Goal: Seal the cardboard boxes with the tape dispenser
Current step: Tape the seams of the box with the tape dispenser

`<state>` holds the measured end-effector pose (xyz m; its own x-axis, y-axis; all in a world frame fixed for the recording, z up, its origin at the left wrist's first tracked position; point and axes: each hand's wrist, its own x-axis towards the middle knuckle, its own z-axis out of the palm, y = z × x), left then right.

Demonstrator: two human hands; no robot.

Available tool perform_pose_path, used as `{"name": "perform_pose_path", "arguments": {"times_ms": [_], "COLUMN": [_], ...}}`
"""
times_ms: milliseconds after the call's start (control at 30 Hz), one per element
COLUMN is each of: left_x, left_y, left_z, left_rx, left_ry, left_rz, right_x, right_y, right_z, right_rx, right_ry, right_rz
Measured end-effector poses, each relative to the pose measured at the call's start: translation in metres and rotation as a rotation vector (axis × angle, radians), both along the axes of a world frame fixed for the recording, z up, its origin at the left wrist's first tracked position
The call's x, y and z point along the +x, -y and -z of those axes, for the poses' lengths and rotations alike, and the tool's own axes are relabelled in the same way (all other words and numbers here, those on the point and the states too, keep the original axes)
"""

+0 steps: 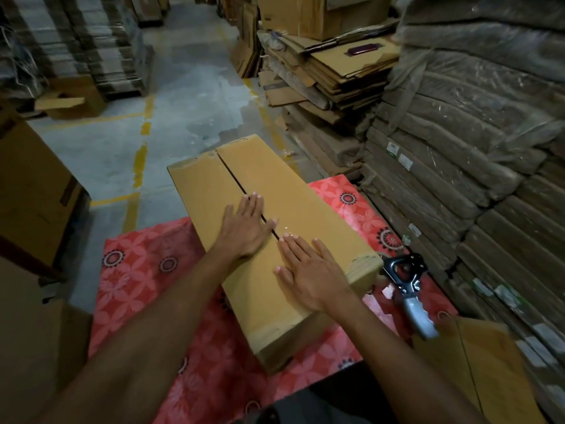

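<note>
Rising on the right of both hands, plastic-wrapped bundles [474, 148] are stacked high, with a pile of flattened cardboard [342, 71] further off beyond them. A grey concrete floor [183, 102] with yellow lines stretches ahead of the hands. Under the arms lies a red flowered mat [146, 270], and on it rests the long cardboard box [305, 191], running away from the person at a slant. Its two top flaps are folded down, and their centre seam [232, 175] shows as a dark gap beyond the fingertips.

Both hands lie flat on the box top with fingers straight, holding nothing. The left hand [244, 228] rests on the left flap with its fingertips at the seam; the right hand [308, 270] rests just beside it, nearer the person, on the right flap. The two hands are close but not touching.

A tape dispenser [408, 289] with a grey handle lies on the mat to the right of the right hand, next to the box's near corner, ungripped.
</note>
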<state>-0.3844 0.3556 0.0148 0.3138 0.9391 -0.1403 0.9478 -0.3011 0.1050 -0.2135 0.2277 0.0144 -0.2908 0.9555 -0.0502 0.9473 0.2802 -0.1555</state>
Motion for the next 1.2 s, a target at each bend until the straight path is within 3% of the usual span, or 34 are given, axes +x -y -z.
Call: {"name": "perform_pose_path", "arguments": {"times_ms": [300,467,600,700,833,933,1033,1100,1200], "left_x": [0.004,0.006,0.003,-0.006,-0.015,-0.008,0.013,0.025,0.034], "left_y": [0.025,0.028,0.031,0.036,0.068,0.116,0.160,0.176,0.172], "left_z": [0.004,0.003,0.003,0.003,-0.001,-0.009,-0.016,-0.011,-0.004], "left_rx": [0.035,0.027,0.017,-0.015,0.007,0.020,-0.086,-0.045,0.167], "left_ry": [0.023,0.013,0.027,-0.013,-0.038,-0.082,-0.101,-0.101,-0.083], "left_rz": [0.047,-0.007,-0.037,-0.072,-0.214,-0.341,-0.385,-0.353,-0.070], "right_x": [0.018,0.001,-0.039,-0.039,0.008,0.064,0.105,0.115,0.109], "right_y": [0.064,0.118,0.126,0.118,0.097,0.067,0.032,0.016,0.006], "right_z": [0.014,0.034,0.030,0.033,0.037,0.032,0.016,0.008,0.012], "right_rx": [0.135,0.148,0.085,0.084,0.021,-0.112,-0.201,-0.289,-0.287], "right_ry": [-0.063,-0.307,-0.611,-0.750,-0.918,-0.927,-0.930,-1.021,-1.063], "right_rz": [0.076,0.377,0.566,0.545,0.338,0.183,0.197,0.241,0.310]}}
